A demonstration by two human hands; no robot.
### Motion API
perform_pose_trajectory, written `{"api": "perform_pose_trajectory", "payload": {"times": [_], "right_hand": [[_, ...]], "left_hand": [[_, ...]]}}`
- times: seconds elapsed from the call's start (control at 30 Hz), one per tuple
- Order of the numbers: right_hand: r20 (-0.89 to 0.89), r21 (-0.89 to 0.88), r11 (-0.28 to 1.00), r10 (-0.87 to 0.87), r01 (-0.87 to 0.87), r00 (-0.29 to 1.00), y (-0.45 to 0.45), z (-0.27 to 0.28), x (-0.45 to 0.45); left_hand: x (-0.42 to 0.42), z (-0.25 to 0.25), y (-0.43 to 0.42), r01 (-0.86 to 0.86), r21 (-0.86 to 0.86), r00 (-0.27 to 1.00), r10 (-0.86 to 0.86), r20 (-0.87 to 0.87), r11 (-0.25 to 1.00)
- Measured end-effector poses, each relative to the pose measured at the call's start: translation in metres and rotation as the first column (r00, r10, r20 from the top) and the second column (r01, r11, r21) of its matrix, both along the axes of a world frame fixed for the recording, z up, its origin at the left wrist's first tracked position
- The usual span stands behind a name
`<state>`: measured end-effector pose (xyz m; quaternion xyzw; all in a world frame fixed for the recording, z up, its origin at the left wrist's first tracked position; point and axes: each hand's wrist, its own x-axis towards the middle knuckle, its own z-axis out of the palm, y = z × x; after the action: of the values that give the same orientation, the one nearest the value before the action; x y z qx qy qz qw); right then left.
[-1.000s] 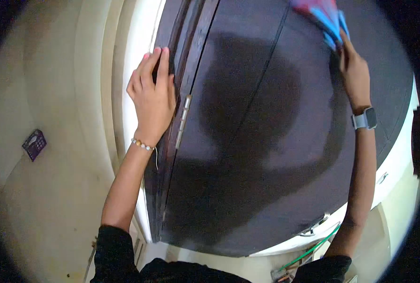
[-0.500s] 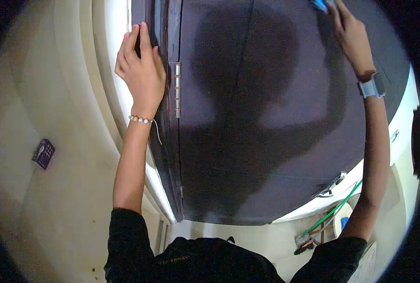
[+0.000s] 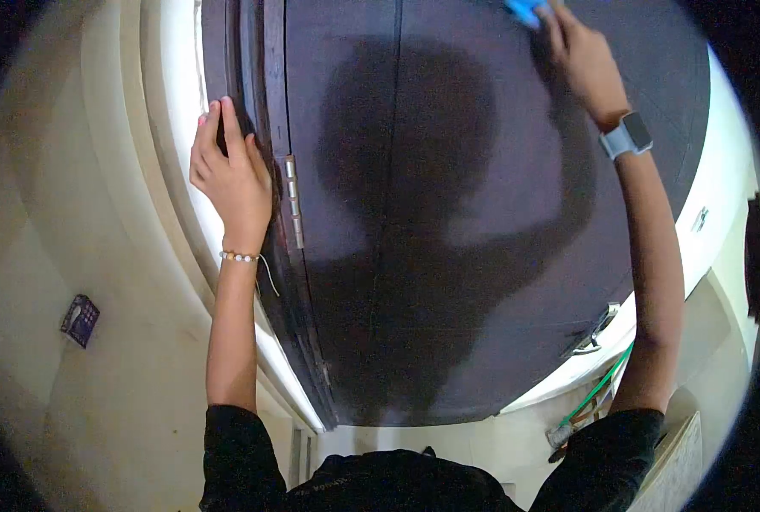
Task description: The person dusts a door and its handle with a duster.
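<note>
A dark brown door (image 3: 482, 282) fills the middle of the head view, with my shadow across it. My left hand (image 3: 233, 183) lies against the dark door frame (image 3: 249, 51) on the hinge side, fingers extended and holding nothing. A beaded bracelet (image 3: 240, 256) circles that wrist, just left of a metal hinge (image 3: 294, 200). At the upper right of the door, my right hand (image 3: 589, 64) grips a bright blue item (image 3: 527, 10). The top edge cuts this item off, and blur hides its exact kind. A watch (image 3: 627, 136) is on my right wrist.
A door handle (image 3: 597, 333) sits at the door's lower right edge. Behind my right arm, a green stick (image 3: 597, 388) leans near the floor. A purple switch-like box (image 3: 80, 321) is on the pale left wall. Another metal fitting (image 3: 700, 219) shows at right.
The view has shifted, so the door and hinge appear lower and further left. My right hand has moved up and left across the door with the blue item. My left hand stays on the frame.
</note>
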<state>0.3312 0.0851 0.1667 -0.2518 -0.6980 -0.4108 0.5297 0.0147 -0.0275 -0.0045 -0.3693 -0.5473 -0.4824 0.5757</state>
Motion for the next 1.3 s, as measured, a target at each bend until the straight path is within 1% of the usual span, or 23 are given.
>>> {"api": "perform_pose_trajectory", "payload": {"times": [0.07,0.17,0.33,0.4,0.47,0.5,0.53,0.57,0.6,0.63,0.67,0.73,0.77,0.83,0.87,0.93,0.97,1.0,1.03,1.1,1.13,1.2,1.3], "right_hand": [[0.192,0.060,0.998,-0.028,0.016,0.981,-0.001,-0.012,0.001],[0.236,0.108,0.986,-0.148,0.125,0.960,-0.015,-0.013,0.000],[-0.171,-0.094,0.996,-0.026,0.010,0.985,-0.025,0.005,0.008],[-0.148,-0.047,0.999,-0.009,0.002,0.989,-0.012,-0.003,0.017],[0.091,-0.007,0.997,0.080,-0.079,0.993,-0.004,-0.016,0.020],[0.452,0.235,0.553,0.666,-0.799,0.594,0.013,-0.013,0.014],[0.448,0.237,0.561,0.661,-0.793,0.602,-0.005,-0.010,0.012],[0.217,0.124,0.916,0.351,-0.382,0.911,-0.029,-0.007,0.017],[0.064,-0.104,0.987,-0.114,0.120,0.991,-0.038,-0.007,0.022],[0.032,0.081,0.970,-0.234,0.231,0.972,-0.013,0.006,0.033],[-0.098,0.110,0.973,-0.194,0.204,0.976,0.006,0.018,0.048],[-0.153,0.126,0.977,-0.151,0.171,0.977,0.001,0.035,0.059],[-0.172,0.128,0.975,-0.161,0.184,0.972,0.004,0.037,0.062],[-0.155,0.029,0.994,-0.095,0.101,0.983,0.006,0.038,0.066],[-0.112,-0.014,0.998,-0.067,0.066,0.991,0.007,0.034,0.065],[0.137,-0.277,0.955,-0.069,0.105,0.988,0.002,0.025,0.061],[0.250,0.026,1.000,-0.008,0.001,0.968,0.002,0.012,0.068],[0.366,0.321,0.936,0.018,-0.144,0.930,0.004,0.005,0.074],[0.368,0.330,0.930,0.029,-0.160,0.929,0.010,0.013,0.075],[0.282,-0.010,0.946,-0.308,0.323,0.909,0.016,0.033,0.077],[0.179,-0.010,0.982,-0.183,0.188,0.967,0.014,0.036,0.085],[-0.069,0.120,0.967,-0.219,0.226,0.973,0.018,0.045,0.096],[-0.128,0.207,0.954,-0.193,0.216,0.973,0.022,0.047,0.106]], "left_hand": [[0.002,0.000,0.001,-0.005,0.001,1.000,0.005,-0.001,1.000],[0.004,0.001,0.000,-0.019,0.005,1.000,0.020,-0.001,1.000],[0.006,0.002,0.001,-0.051,0.009,0.999,0.051,-0.017,0.999],[0.006,0.003,0.003,-0.037,0.020,0.999,0.037,-0.018,0.999],[0.009,0.005,0.003,-0.104,0.030,0.993,0.106,-0.058,0.994],[0.008,0.006,0.002,-0.098,0.028,0.993,0.100,-0.070,0.995],[0.007,0.006,0.004,-0.091,0.019,0.993,0.092,-0.079,0.996],[0.010,0.007,0.004,-0.088,0.027,0.993,0.090,-0.080,0.996],[0.011,0.007,0.006,-0.128,0.028,0.986,0.130,-0.108,0.991],[0.003,0.006,0.005,-0.095,0.019,0.986,0.097,-0.135,0.995],[0.000,0.006,0.011,-0.047,0.023,0.986,0.050,-0.159,0.999],[0.010,0.008,0.012,-0.138,0.027,0.980,0.141,-0.144,0.990],[0.005,0.010,0.014,-0.059,0.030,0.987,0.063,-0.147,0.998],[0.003,0.009,0.016,-0.113,0.022,0.984,0.115,-0.135,0.993],[0.004,0.010,0.016,-0.124,0.014,0.986,0.125,-0.114,0.992],[0.009,0.008,0.013,-0.158,0.010,0.976,0.158,-0.149,0.987],[0.009,0.007,0.014,-0.190,-0.001,0.976,0.188,-0.106,0.982],[0.009,0.006,0.014,-0.205,0.000,0.974,0.204,-0.101,0.979],[0.008,0.007,0.015,-0.207,0.006,0.973,0.206,-0.108,0.978],[0.012,0.006,0.015,-0.210,0.003,0.972,0.209,-0.105,0.978],[0.014,0.006,0.015,-0.215,-0.002,0.972,0.214,-0.099,0.977],[0.016,0.005,0.016,-0.203,0.004,0.972,0.202,-0.116,0.979],[0.007,0.003,0.016,-0.171,0.006,0.979,0.170,-0.109,0.985]]}}
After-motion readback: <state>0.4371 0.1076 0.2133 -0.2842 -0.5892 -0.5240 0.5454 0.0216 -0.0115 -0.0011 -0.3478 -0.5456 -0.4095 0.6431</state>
